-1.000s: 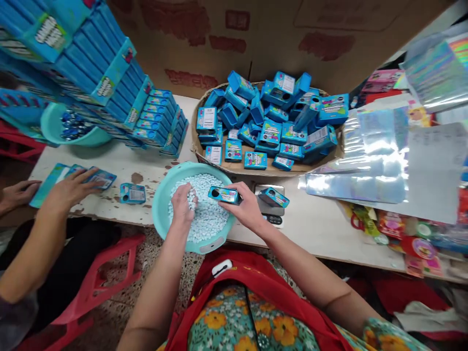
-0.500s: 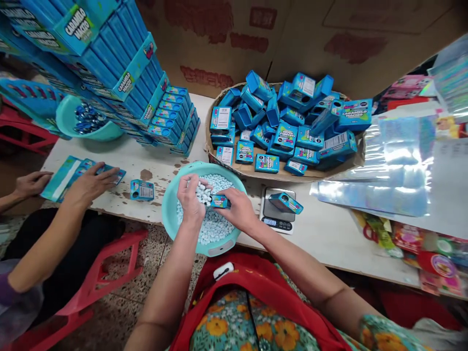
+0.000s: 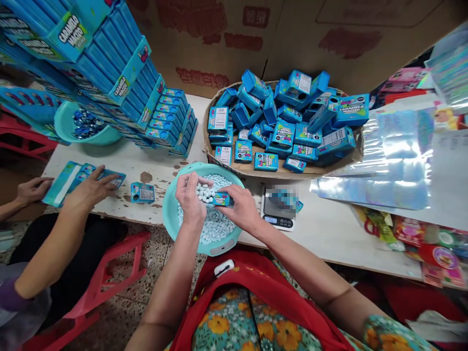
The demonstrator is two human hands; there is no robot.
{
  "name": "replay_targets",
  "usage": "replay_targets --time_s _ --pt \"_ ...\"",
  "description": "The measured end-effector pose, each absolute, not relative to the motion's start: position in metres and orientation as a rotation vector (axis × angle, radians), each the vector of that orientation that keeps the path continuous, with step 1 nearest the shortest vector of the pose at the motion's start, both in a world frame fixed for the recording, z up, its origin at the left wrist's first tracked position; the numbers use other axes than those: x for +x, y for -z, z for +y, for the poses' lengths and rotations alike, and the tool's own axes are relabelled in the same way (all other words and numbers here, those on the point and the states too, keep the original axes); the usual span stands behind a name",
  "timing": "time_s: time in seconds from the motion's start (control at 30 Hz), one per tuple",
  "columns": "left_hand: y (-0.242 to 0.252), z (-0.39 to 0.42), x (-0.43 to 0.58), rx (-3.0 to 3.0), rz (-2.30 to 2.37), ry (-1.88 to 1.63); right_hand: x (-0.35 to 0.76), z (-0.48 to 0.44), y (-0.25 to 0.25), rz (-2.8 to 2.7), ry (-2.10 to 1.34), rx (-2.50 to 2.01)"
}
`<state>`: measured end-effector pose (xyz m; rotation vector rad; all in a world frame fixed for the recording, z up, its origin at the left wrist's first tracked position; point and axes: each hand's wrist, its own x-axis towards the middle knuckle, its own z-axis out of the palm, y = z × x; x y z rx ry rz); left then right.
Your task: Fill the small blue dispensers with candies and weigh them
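The right hand (image 3: 239, 209) is pinching the box (image 3: 222, 199) by its sides. The left hand (image 3: 190, 197) is cupping candies (image 3: 203, 191) at its end. Being light cardboard, the box is probably crushing easily, so a gentle side grip suits it.

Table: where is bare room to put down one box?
Bare: table front edge right of the scale, in front of the shiny sheets; between the box stacks and the lone box. Crowded: the basket; the bowl, where left hand cups candies and right hand holds a small box.
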<state>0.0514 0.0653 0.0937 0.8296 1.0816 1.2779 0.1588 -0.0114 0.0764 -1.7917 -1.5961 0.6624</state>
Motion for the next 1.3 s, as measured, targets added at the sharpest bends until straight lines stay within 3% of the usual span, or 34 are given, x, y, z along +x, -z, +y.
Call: replay_targets --time_s 0.73,0.93,1.03,1.3 --pt "-0.085 0.069 0.036 0.950 1.035 -1.217 0.163 -0.008 -0.057 -1.332 -0.755 -1.643" --pt "0.004 0.102 0.010 1.837 1.340 -0.512 0.177 -0.026 -0.067 -1.280 -0.736 -1.572" --pt "0.041 0.101 0.035 2.157 1.402 -0.405 0.180 -0.030 -0.071 -1.298 -0.730 -1.603" --pt "0.047 0.063 0.040 2.232 1.300 -0.075 0.182 -0.033 -0.073 -1.244 -0.664 -1.628"
